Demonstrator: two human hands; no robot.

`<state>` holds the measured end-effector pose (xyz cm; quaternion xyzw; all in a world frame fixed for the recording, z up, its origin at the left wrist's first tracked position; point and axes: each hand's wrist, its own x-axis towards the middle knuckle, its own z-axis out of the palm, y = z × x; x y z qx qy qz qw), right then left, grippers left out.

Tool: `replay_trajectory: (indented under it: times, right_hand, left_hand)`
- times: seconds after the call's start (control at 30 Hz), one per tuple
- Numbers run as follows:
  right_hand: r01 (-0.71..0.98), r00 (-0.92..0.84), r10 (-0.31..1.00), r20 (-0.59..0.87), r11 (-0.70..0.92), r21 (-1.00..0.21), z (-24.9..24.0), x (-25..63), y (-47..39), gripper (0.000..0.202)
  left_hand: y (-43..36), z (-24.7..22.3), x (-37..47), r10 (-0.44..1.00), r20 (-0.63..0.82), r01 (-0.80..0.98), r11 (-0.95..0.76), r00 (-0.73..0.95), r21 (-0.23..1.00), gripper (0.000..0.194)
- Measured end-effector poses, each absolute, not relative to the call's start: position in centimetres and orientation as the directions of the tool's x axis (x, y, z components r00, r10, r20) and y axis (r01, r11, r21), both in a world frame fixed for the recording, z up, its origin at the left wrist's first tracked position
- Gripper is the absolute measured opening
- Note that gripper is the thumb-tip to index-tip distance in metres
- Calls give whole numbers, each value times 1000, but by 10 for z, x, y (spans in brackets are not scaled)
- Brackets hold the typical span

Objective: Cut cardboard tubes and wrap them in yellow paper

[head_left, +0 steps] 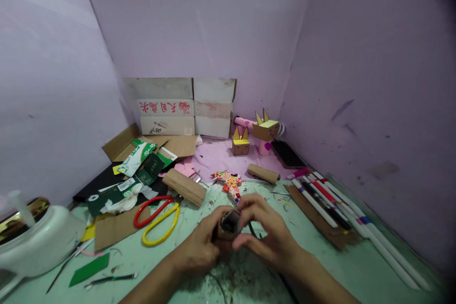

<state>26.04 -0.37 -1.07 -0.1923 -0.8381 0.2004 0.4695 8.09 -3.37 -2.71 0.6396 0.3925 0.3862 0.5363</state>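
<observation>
While the left hand (pixel 206 242) curls snugly around a brown cardboard tube (pixel 226 235), the right hand (pixel 265 228) bends its fingers and thumb around the open end. I cannot tell if those fingertips pinch the rim (they are a bit blurry). The tube is low in the middle, held up over the green cloth (pixel 356 268), with its round, dark mouth showing and its edge a little rough.

On the right, a strip of cloth shows between the right arm and the long, thin markers (pixel 318 207), which lie slanted in a row, some on a flat brown board (pixel 301 202). On the left, the scissors (pixel 154 244), with one red loop and one yellow loop, lie near the left hand. Just past the hands is a bright patterned paper shape (pixel 231 181), and farther back lies a small brown roll (pixel 263 174). A flattened brown roll (pixel 184 187) sits close to the scissors.

Smooth lilac walls (pixel 199 33) stand at the back and both sides. Near the back are a little box with pointy yellow ears (pixel 241 147) and a bigger eared box (pixel 265 131) on a smooth pink tube (pixel 264 148). A shiny white pot (pixel 53 242), round and fat, sits at the left edge.
</observation>
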Motion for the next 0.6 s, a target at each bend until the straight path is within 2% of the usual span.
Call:
replay_trajectory:
  times: [0.07,0.17,0.2,0.23,0.33,0.43,0.6]
  right_hand:
    - [193,-329,631,702,773,-604,-6,270,7,33]
    - [485,-83,855,512,483,-729,2,293,38,30]
    - [622,-55,914,402,346,-702,4,300,51,28]
    - [677,-60,935,349,295,-674,5,305,65,25]
    - [746,-115,954,278,268,-610,2,308,104,18]
    - [759,-198,957,213,287,-584,-6,297,129,21]
    - [716,-209,956,208,294,-633,-2,290,128,28]
  left_hand:
    - [-32,-28,80,942,74,35,-90,329,995,46]
    - [-29,-31,79,977,35,-52,-24,210,998,50]
    - [-29,-32,79,985,14,-86,1,171,996,54]
    - [-28,-34,79,991,-7,-119,24,135,993,57]
    - [-25,-37,80,997,-44,-185,54,59,981,65]
    - [-24,-38,80,999,-33,-192,38,29,981,66]
    - [-26,-37,78,998,-13,-179,23,54,984,61]
